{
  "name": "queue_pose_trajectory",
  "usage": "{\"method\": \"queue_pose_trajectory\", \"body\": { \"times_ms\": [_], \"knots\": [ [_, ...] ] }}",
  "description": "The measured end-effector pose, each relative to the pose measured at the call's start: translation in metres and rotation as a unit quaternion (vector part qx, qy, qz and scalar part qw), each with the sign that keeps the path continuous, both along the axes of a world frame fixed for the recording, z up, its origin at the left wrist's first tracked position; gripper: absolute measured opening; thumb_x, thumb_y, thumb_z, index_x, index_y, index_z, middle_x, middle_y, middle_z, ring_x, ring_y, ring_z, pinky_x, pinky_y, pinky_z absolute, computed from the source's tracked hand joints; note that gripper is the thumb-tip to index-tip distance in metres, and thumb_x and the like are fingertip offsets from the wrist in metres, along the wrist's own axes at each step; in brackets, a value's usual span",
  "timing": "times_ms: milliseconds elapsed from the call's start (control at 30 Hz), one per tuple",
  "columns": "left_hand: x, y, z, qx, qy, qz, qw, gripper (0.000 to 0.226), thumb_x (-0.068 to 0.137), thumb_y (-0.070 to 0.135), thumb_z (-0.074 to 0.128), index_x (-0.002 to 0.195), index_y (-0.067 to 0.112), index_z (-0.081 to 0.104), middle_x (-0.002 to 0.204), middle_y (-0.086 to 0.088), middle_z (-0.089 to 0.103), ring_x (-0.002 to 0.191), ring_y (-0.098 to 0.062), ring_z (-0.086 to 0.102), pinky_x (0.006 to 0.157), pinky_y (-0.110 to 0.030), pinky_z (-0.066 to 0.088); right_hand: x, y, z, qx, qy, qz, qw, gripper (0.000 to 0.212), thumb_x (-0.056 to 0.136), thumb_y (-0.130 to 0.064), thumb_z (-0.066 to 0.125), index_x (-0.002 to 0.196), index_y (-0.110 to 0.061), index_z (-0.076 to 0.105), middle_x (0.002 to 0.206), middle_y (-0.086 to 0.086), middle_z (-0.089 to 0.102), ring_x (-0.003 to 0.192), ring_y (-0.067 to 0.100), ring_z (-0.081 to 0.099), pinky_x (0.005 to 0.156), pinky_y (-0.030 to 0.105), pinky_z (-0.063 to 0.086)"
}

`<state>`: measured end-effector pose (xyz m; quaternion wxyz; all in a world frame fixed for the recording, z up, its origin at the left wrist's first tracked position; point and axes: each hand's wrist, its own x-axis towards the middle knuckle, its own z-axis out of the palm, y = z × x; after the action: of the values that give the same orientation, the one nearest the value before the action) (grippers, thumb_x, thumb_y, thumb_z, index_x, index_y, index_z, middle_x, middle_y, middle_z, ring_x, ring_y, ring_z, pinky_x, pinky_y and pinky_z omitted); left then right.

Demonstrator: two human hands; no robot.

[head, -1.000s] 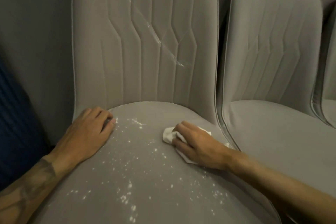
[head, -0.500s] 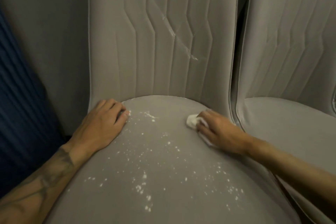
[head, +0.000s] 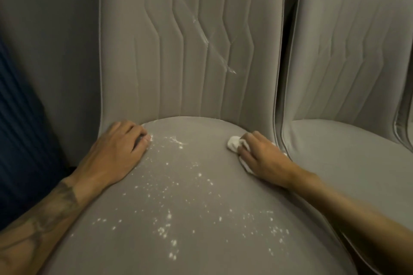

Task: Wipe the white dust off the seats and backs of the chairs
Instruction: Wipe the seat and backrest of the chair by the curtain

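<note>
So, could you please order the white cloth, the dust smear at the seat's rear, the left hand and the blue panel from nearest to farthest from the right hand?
1. white cloth, held in the right hand itself.
2. dust smear, rear middle of the seat.
3. left hand, on the seat's left edge.
4. blue panel, far left, beyond the chair.

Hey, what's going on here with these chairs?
A person is wiping a grey chair seat. The right hand holds a wadded white cloth against its back right part, while the left hand rests flat on its back left edge. White dust specks cover most of it, and a white streak marks the backrest. The neighbouring chair on the right looks clean.
</note>
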<state>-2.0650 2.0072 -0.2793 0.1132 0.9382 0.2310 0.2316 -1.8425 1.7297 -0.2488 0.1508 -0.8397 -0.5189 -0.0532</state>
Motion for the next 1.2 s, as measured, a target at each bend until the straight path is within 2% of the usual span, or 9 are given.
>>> {"method": "queue_pose_trajectory", "body": {
  "times_ms": [100,267,367,467,700,833,900,1033,1200],
  "knots": [
    [0.000,0.000,0.001,0.001,0.002,0.002,1.000,0.031,0.107,0.042,0.043,0.118,0.023,0.065,0.119,0.004,0.058,0.111,-0.018,0.049,0.095,-0.039,0.043,-0.012,0.011,-0.004,-0.001,0.019,-0.030,0.999,0.027,0.106,-0.032,0.044,0.105,-0.007,0.053,0.107,0.010,0.054,0.097,0.027,0.052,0.089,0.040,0.039],
    [0.000,0.004,-0.003,0.002,-0.002,-0.007,1.000,0.030,0.106,0.043,0.043,0.117,0.024,0.064,0.117,0.006,0.057,0.109,-0.015,0.047,0.093,-0.038,0.042,-0.050,-0.031,-0.011,0.002,0.043,0.147,0.988,0.022,0.106,-0.045,0.039,0.099,-0.026,0.046,0.098,-0.010,0.046,0.085,0.009,0.047,0.080,0.025,0.039],
    [0.000,0.004,-0.003,-0.003,0.001,-0.007,1.000,0.030,0.107,0.043,0.043,0.118,0.024,0.064,0.117,0.006,0.057,0.110,-0.015,0.048,0.093,-0.037,0.042,-0.011,-0.029,-0.004,-0.002,0.007,0.051,0.999,0.025,0.105,-0.035,0.045,0.103,-0.011,0.054,0.102,0.004,0.053,0.093,0.025,0.055,0.086,0.038,0.043],
    [0.001,0.005,-0.004,0.007,-0.003,-0.009,1.000,0.030,0.106,0.043,0.044,0.117,0.023,0.065,0.117,0.005,0.058,0.109,-0.015,0.048,0.092,-0.037,0.042,0.007,-0.017,0.001,-0.007,0.009,-0.065,0.998,0.028,0.105,-0.031,0.046,0.103,-0.005,0.054,0.102,0.009,0.052,0.097,0.032,0.054,0.085,0.039,0.039],
    [0.003,0.010,-0.008,0.018,-0.003,-0.011,1.000,0.030,0.105,0.042,0.045,0.113,0.022,0.065,0.110,0.004,0.057,0.105,-0.018,0.048,0.093,-0.041,0.043,-0.067,-0.059,-0.013,0.004,0.034,0.118,0.992,0.027,0.107,-0.046,0.036,0.102,-0.024,0.051,0.102,-0.009,0.050,0.094,0.011,0.052,0.086,0.031,0.043],
    [0.002,0.009,-0.007,0.022,-0.004,-0.013,1.000,0.028,0.105,0.041,0.046,0.112,0.021,0.065,0.110,0.002,0.059,0.105,-0.022,0.049,0.093,-0.043,0.044,-0.035,-0.060,0.001,0.020,0.051,-0.024,0.998,0.026,0.105,-0.035,0.044,0.100,-0.011,0.055,0.102,0.004,0.056,0.096,0.023,0.055,0.090,0.044,0.044],
    [0.002,0.010,-0.007,0.024,-0.005,-0.016,1.000,0.027,0.105,0.039,0.047,0.111,0.020,0.065,0.110,0.000,0.060,0.103,-0.022,0.049,0.094,-0.044,0.044,-0.044,-0.055,-0.003,0.036,0.068,-0.062,0.995,0.024,0.105,-0.036,0.044,0.098,-0.015,0.053,0.099,0.000,0.054,0.092,0.019,0.053,0.086,0.037,0.041],
    [0.003,0.010,-0.006,0.027,-0.001,-0.015,1.000,0.027,0.105,0.038,0.048,0.112,0.019,0.066,0.111,-0.002,0.060,0.103,-0.023,0.049,0.095,-0.045,0.044,-0.119,-0.059,-0.021,0.060,0.042,0.048,0.996,0.018,0.106,-0.044,0.036,0.090,-0.034,0.037,0.090,-0.016,0.039,0.080,0.005,0.041,0.073,0.023,0.026],
    [0.003,0.007,-0.005,0.032,-0.005,-0.013,0.999,0.027,0.105,0.036,0.049,0.112,0.017,0.067,0.112,-0.004,0.062,0.103,-0.025,0.051,0.094,-0.046,0.044,-0.095,-0.074,-0.002,0.025,0.049,0.015,0.998,0.019,0.106,-0.038,0.041,0.093,-0.024,0.045,0.094,-0.010,0.045,0.090,0.014,0.049,0.085,0.030,0.038]
  ]
}}
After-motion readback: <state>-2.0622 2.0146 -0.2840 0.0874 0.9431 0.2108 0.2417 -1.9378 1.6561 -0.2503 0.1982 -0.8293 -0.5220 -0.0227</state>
